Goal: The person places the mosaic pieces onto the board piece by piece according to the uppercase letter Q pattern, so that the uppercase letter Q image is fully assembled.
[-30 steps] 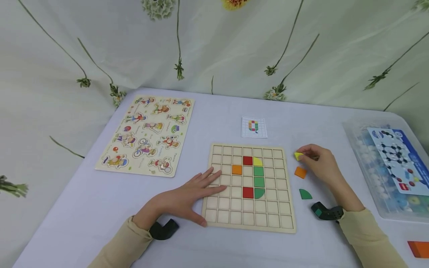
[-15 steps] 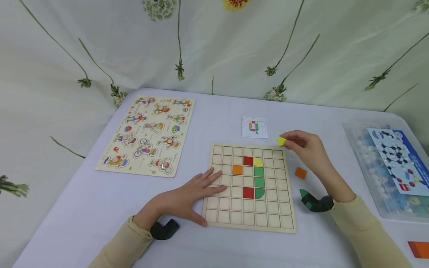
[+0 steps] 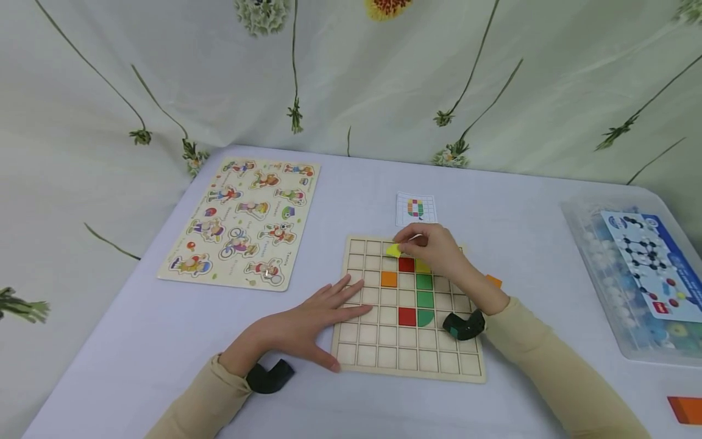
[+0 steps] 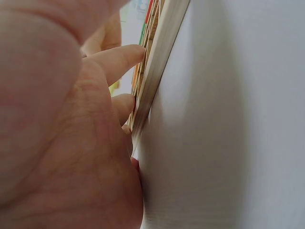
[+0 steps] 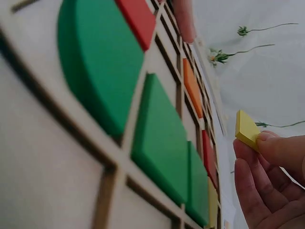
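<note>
My right hand (image 3: 436, 249) pinches a yellow tile (image 5: 247, 129) between thumb and fingers, held over the upper part of the wooden grid board (image 3: 378, 355). In the head view the tile overlaps the cells left of a red tile (image 3: 406, 264). A second yellow piece (image 3: 422, 267) lies in the grid, partly covered by this hand. Below it are two green squares (image 3: 425, 299) and a rounded green piece (image 3: 425, 317); another red tile (image 3: 407, 317) and an orange tile (image 3: 389, 279) also fill cells. With fingers spread, my left hand (image 3: 307, 326) rests on the board's left edge.
A small pattern card (image 3: 415, 209) lies behind the board. On the left is a picture puzzle board (image 3: 219, 231); a clear plastic box (image 3: 603, 274) stands at right. One orange tile (image 3: 493, 280) peeks out behind my right forearm. An orange block (image 3: 685, 410) sits lower right.
My right hand has carried the yellow tile leftward from the table right of the board to over its upper rows. My left hand has stayed put. The loose green piece is now hidden.
</note>
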Motion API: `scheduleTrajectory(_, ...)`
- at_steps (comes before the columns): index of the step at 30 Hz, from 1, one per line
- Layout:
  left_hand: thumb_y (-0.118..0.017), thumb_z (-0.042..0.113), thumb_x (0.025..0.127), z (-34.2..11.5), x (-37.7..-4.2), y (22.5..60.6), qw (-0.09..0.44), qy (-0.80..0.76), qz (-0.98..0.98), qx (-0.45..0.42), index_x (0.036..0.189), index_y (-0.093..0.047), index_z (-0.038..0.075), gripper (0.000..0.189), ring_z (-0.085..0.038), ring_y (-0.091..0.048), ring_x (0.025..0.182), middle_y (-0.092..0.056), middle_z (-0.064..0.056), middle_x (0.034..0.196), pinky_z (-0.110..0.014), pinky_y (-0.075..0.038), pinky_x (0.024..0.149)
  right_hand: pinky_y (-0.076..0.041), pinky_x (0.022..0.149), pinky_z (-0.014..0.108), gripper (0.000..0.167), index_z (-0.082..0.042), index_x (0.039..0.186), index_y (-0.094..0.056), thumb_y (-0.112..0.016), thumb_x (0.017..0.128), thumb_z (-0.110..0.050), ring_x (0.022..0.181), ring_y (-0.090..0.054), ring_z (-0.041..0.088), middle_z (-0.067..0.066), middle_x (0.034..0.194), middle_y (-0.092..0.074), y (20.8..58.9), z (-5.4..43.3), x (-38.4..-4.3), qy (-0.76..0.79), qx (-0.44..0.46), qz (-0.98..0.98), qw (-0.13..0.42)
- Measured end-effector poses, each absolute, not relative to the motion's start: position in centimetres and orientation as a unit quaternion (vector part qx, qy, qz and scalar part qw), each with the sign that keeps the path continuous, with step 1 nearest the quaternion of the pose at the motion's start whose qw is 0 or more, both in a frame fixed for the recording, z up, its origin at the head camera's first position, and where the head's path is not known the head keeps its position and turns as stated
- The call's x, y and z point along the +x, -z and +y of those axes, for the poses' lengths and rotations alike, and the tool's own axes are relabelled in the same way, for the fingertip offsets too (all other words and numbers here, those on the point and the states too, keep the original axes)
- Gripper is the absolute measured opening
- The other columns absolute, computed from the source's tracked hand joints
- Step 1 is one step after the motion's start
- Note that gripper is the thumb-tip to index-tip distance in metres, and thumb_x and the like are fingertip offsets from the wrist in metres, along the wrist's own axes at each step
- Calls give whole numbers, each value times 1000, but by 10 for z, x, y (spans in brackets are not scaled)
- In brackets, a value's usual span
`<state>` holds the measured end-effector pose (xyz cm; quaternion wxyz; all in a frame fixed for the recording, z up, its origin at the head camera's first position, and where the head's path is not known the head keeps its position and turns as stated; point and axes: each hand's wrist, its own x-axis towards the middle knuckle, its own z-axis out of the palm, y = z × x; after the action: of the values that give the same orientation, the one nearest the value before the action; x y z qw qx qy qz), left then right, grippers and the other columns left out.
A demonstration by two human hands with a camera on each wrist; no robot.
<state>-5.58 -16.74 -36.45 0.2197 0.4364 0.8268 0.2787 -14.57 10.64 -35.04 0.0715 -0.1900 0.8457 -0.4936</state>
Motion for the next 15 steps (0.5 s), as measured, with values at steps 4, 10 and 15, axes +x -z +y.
scheduleTrajectory(4,-81,37,70,-167,-56,365,221,-278,828,435,149,-28,17,97,-23,15,138,2,-7,156,-48,0,109,-50,71,31,6,-5,90,-71,-66,86,-5,77,-62,18,4,92,-67,359,100,-148,461,-200,862,71)
scheduleTrajectory(10,-81,38,71,-167,-56,366,220,-276,828,435,149,-27,18,97,-23,15,138,3,-6,156,-48,-1,109,-50,70,32,4,-6,86,-71,-67,85,-4,75,-61,16,2,87,-67,362,98,-149,437,-220,870,60)
scheduleTrajectory(15,-81,37,70,-167,-57,366,222,-276,828,434,149,-27,18,98,-23,15,138,3,-6,156,-48,0,109,-50,72,31,4,-7,84,-71,-68,85,-4,76,-60,15,-1,84,-67,363,98,-150,427,-232,872,54)
